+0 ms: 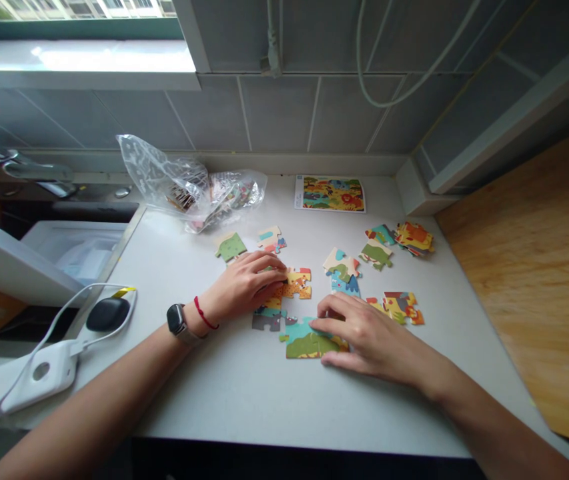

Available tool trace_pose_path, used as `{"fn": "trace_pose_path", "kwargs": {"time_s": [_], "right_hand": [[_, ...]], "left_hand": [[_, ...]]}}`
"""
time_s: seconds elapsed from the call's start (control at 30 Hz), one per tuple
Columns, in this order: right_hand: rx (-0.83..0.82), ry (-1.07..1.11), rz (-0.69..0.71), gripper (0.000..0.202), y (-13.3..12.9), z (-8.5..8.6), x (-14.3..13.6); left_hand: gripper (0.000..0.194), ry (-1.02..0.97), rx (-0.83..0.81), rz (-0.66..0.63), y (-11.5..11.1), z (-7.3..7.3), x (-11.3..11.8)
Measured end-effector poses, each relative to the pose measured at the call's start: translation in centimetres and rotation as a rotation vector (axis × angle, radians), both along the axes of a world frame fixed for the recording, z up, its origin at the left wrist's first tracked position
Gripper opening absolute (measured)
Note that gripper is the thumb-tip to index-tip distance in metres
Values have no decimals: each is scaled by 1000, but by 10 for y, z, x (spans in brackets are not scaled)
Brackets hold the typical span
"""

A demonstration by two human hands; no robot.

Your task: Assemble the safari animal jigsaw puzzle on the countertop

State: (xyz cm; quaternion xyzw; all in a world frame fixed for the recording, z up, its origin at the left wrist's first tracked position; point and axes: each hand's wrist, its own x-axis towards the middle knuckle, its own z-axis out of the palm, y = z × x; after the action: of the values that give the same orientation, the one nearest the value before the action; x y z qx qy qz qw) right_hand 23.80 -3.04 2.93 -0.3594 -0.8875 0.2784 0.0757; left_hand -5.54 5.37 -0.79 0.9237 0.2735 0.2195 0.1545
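My left hand (257, 277) lies over joined puzzle pieces, its fingers curled together on a yellow and orange giraffe piece (298, 283). Part of this group is hidden under the palm. Just below it, a grey animal piece (267, 322) shows. My right hand (359, 330) has thumb and fingers around the edges of a green and turquoise puzzle piece (309, 340), which lies flat below the giraffe piece. The hand covers its right end. Beyond my right hand lie a blue puzzle piece (345, 283) and a cream one (340, 261); a lion piece (404, 307) is to its right.
A picture card (331, 193) and a clear plastic bag (189, 183) of pieces lie near the wall. A small pile of pieces (414, 238) sits at the right. A sink, power strip (39, 373) and black charger (108, 314) are on the left; a wooden board (529, 253) borders the right.
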Motion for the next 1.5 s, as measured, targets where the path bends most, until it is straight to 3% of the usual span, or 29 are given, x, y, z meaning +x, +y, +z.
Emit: {"fn": "trace_pose_path", "kwargs": {"time_s": [0.37,0.57,0.83,0.97,1.17,1.33,1.5], "right_hand": [[-29,-37,36,35,-4,7,-4],[-60,-94,-27,56,-8,12,-8],[-125,-114,-43,32,-11,16,-11],[-131,-101,-38,35,-10,15,-10],[-110,-123,-7,30,-9,17,-10],[-69,-143,56,34,-9,15,-9],[-67,-131,54,32,-10,14,-12]], "left_hand": [[18,23,7,-3,0,0,0],[19,14,8,1,-1,1,0],[19,13,25,-2,0,-1,0],[19,13,27,-6,1,-2,-1],[20,33,52,-30,-8,10,4],[68,78,-6,-239,-28,19,17],[96,151,-67,-215,-35,11,21]]}}
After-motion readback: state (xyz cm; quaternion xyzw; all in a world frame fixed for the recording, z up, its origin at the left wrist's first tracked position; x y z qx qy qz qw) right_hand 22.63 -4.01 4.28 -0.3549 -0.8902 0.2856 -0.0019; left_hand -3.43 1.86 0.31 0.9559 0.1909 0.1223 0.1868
